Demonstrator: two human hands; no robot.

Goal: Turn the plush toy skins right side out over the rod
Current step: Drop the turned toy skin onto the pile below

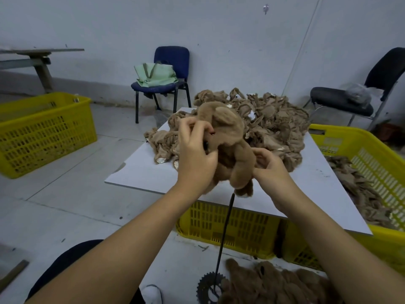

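Head view looked down on a white desk [140, 174] resting on yellow slotted crates [228, 229], with a grey tiled floor [65, 194] and a pale plaster wall [219, 29] beyond. A heap of inside-out tan skins [274, 121] covered the far half of the desk. Above its near edge, a brown furry plush toy skin [230, 148] sat over a thin black rod [225, 227] rising from a toothed sprocket base [208, 288] on the floor. The left hand [195, 150] pinched the skin's upper left side with curled fingers; the right hand [269, 165] gripped a limb on its right. More furry skins [274, 284] lay near right on the floor. A yellow crate [43, 132] stood far left, another [372, 167] right, holding tan skins. A blue chair [171, 69] by the wall carried a pale green bag [155, 74]; its printing was too small to read. A black chair [350, 99] stood far right.
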